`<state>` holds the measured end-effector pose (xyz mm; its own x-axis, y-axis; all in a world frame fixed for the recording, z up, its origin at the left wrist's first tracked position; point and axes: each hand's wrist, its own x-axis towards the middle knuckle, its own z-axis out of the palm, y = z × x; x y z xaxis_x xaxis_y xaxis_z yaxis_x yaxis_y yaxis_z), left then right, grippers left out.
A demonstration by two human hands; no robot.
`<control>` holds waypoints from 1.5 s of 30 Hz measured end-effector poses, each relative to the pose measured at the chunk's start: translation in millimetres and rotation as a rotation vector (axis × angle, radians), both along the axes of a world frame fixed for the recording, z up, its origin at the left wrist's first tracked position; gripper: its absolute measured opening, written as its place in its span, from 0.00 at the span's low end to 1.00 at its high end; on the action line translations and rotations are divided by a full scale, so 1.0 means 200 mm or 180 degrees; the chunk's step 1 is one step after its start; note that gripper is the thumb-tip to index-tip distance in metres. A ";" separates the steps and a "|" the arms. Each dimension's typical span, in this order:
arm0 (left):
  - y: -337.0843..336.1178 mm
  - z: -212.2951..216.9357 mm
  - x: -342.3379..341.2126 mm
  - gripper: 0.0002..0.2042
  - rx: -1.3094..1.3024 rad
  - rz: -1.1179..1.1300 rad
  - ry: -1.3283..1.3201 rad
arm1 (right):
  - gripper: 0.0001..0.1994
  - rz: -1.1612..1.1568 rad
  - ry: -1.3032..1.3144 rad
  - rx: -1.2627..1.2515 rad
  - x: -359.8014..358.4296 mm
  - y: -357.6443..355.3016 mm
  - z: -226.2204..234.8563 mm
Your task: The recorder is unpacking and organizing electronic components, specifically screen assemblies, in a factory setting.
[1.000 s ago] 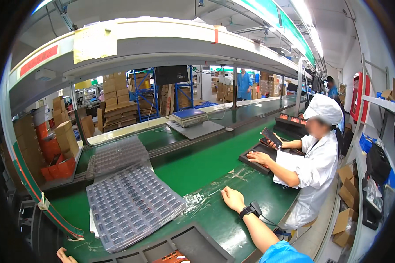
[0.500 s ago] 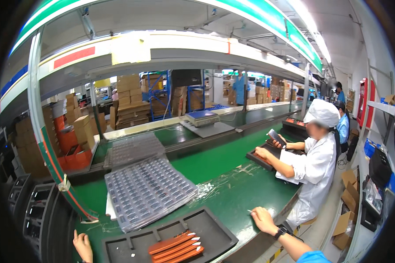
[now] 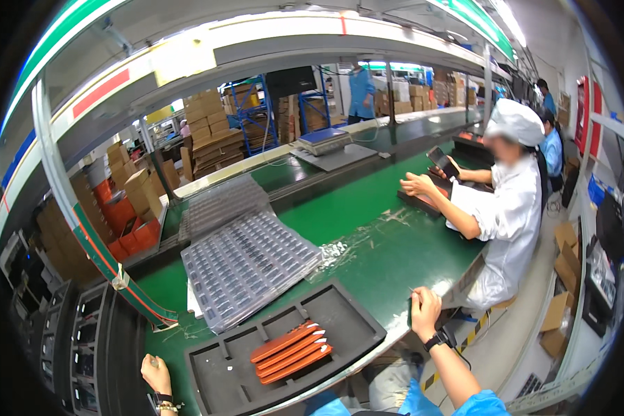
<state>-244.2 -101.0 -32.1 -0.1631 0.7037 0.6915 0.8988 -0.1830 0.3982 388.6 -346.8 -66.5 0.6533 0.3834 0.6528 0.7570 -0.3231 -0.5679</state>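
My left hand (image 3: 157,374) is by the left end of a black tray (image 3: 353,315), with fingers curled in. Whether it pinches something small cannot be made out. My right hand (image 3: 425,312) is at the bench's right edge, its fingers closed; a small thin tip sticks out above them, too small to name. Between my hands the compartmented tray holds several overlapping orange-brown flat pieces (image 3: 292,352) with rounded ends and small white tabs. Just beyond the tray lies a stack of clear plastic blister trays (image 3: 249,270) with rows of small dark pockets.
A co-worker in white (image 3: 513,201) sits at the right, holding a dark phone-like device (image 3: 442,163). Black racks (image 3: 90,340) stand at the left beside a metal post (image 3: 83,215). A scale (image 3: 324,141) sits on the far side of the green bench (image 3: 353,256).
The view has shifted, and more of my lap shows. My left hand's extended finger has curled in. My right hand has turned more upright at the bench edge. The co-worker's near hand has lifted.
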 end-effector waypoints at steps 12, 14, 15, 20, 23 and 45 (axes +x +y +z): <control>-1.00 0.84 1.73 0.06 -0.0018 -0.3588 -0.1943 | 0.04 0.0138 0.0106 0.0633 0.05 -0.05 -0.03; -1.14 0.76 2.20 0.04 -0.0845 -0.3831 -0.2207 | 0.06 0.0552 0.0237 0.0921 0.09 -0.08 -0.07; -1.20 0.73 2.40 0.04 -0.1711 -0.4093 -0.2167 | 0.05 0.0901 0.0365 0.1045 0.15 -0.13 -0.09; -1.67 0.68 3.42 0.06 -0.2665 -0.4995 -0.1238 | 0.16 0.1940 0.3567 0.1517 0.42 -0.65 -0.38; -1.90 0.36 3.74 0.08 -0.2777 -0.5723 -0.0613 | 0.16 0.0658 0.2882 0.1375 0.76 -1.07 -0.49; -2.54 1.93 4.62 0.07 -0.3964 -0.5680 -0.2293 | 0.09 -0.1206 0.3991 0.1847 1.73 -2.36 0.46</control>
